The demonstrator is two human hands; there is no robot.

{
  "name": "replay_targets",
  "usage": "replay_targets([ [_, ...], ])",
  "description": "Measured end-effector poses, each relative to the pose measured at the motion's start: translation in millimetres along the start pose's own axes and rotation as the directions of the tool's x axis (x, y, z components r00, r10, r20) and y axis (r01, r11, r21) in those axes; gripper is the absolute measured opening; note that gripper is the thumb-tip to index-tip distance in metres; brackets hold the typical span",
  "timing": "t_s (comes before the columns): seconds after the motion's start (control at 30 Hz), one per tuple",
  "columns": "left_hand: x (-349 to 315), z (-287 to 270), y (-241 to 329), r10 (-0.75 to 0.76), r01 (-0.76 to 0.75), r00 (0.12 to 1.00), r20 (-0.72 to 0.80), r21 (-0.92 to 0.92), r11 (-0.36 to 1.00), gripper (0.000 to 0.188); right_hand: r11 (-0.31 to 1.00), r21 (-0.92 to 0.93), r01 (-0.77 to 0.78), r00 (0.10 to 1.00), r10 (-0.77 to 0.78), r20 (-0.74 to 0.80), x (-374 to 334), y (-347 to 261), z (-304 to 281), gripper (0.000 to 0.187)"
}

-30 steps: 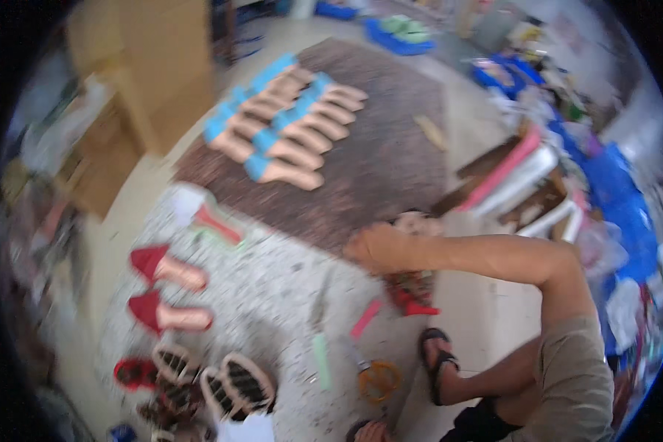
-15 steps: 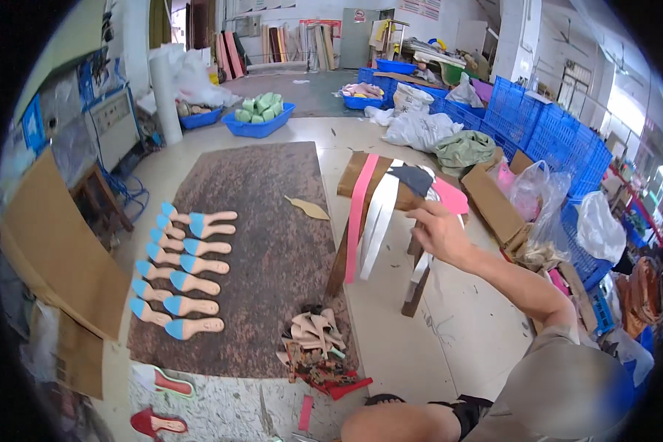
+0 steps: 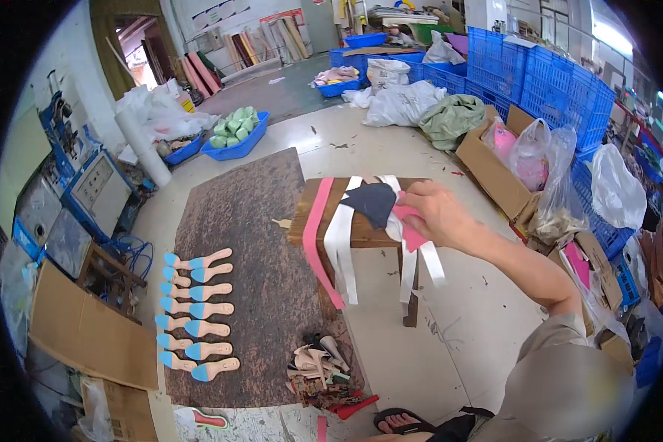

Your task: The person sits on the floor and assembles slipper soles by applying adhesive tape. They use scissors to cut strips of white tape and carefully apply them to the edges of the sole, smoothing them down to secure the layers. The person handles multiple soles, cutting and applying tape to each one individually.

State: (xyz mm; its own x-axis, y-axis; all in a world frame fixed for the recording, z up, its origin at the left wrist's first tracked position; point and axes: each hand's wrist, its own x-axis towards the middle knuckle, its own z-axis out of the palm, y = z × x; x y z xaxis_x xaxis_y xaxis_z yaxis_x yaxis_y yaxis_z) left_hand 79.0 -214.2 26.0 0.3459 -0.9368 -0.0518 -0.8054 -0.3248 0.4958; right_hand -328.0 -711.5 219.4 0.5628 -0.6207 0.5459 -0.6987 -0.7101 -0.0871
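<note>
My right hand (image 3: 440, 214) reaches in from the right over a small wooden stool (image 3: 309, 222). Its fingers are closed at a bright pink piece (image 3: 415, 237) of sheet material on the stool's right part, with white material next to it. Beside the fingers lies a dark, pointed piece (image 3: 374, 204). A long pink strip (image 3: 315, 234) and several white strips (image 3: 339, 243) hang over the stool's front edge. My left hand does not show. To the left, tan shoe insoles (image 3: 212, 329) with blue ends lie in two columns on a mottled brown board (image 3: 254, 206).
A pile of scraps (image 3: 320, 372) lies at the board's near right corner. A large cardboard sheet (image 3: 88, 324) leans at left. Blue crates (image 3: 560, 88), an open carton (image 3: 497, 173) and plastic bags stand at right. Farther off is a blue tub (image 3: 236, 149) of green items.
The view has shifted, so the stool appears lower and farther left. My right hand has come down from its raised place above the stool's right end onto the pink piece.
</note>
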Motion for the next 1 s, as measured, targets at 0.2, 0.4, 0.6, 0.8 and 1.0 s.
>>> replay_targets([
  [0.2,155,4,158,0.219,-0.173,0.960,0.177,-0.241,0.955,0.021,0.991,0.130,0.012,1.000,-0.012,0.006,7,-3,-5,0.025],
  [0.4,261,77,276,0.400,-0.173,0.868,0.293,-0.576,0.799,0.036,0.996,0.062,-0.067,0.979,0.053,0.198,-17,-4,-7,0.044],
  [0.6,273,153,364,0.472,0.114,0.797,0.377,-0.861,0.495,0.051,0.997,-0.074,0.013,0.846,0.029,0.533,-27,29,-11,0.079],
  [0.8,281,162,408,0.445,0.234,0.843,0.300,-0.952,0.198,0.034,0.952,0.270,-0.145,0.820,-0.037,0.571,-23,46,-23,0.073],
  [1.0,280,122,391,0.414,0.141,0.863,0.290,-0.924,0.355,0.020,0.882,0.430,-0.195,0.924,0.018,0.382,-14,70,-30,0.046],
])
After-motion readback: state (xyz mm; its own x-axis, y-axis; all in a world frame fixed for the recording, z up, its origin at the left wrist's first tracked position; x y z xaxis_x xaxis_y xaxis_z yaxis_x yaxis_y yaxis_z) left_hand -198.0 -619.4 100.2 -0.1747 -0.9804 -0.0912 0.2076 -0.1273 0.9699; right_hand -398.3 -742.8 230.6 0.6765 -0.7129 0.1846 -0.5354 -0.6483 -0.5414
